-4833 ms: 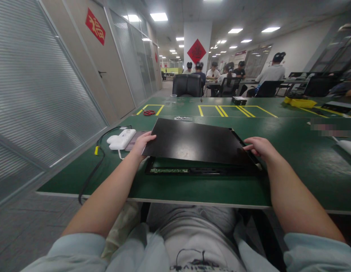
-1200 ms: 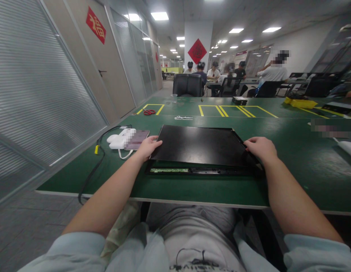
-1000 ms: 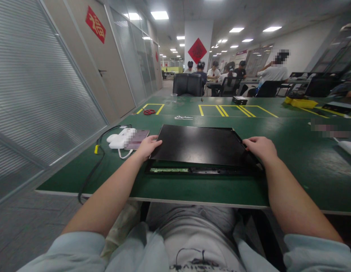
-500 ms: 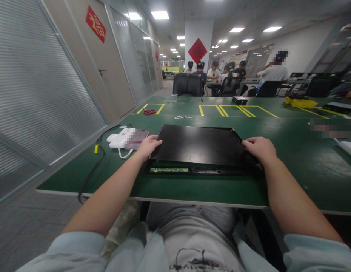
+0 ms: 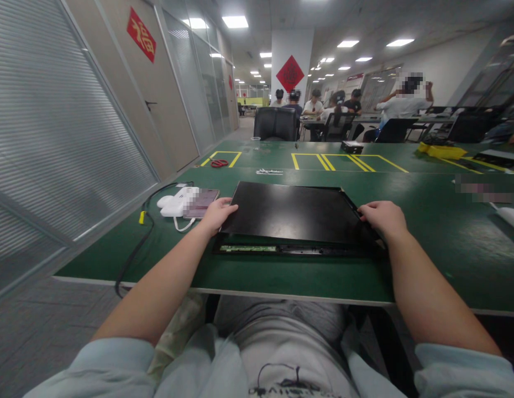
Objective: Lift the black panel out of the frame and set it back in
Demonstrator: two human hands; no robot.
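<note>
A glossy black display panel (image 5: 288, 213) lies slightly askew over a black monitor frame (image 5: 340, 251). Along the frame's near side a strip of green circuit board (image 5: 247, 249) shows. My left hand (image 5: 219, 214) is closed on the panel's left edge, thumb on top and the other fingers partly hidden. At the right, my right hand (image 5: 382, 218) pinches the raised right rim of the black frame, with its fingertips partly hidden. The panel's near edge stands a little above the frame's near strip.
Left of the panel are a phone (image 5: 202, 203), a white device (image 5: 174, 204) and a black cable (image 5: 135, 251). Beyond lie red scissors (image 5: 219, 163), small white pieces (image 5: 269, 172), a black box (image 5: 351, 147) and a yellow tray (image 5: 443, 151). People sit at far desks.
My right hand has shifted very slightly to the right along the rim. The panel and my left hand stay nearly still. A person in the background has raised an arm.
</note>
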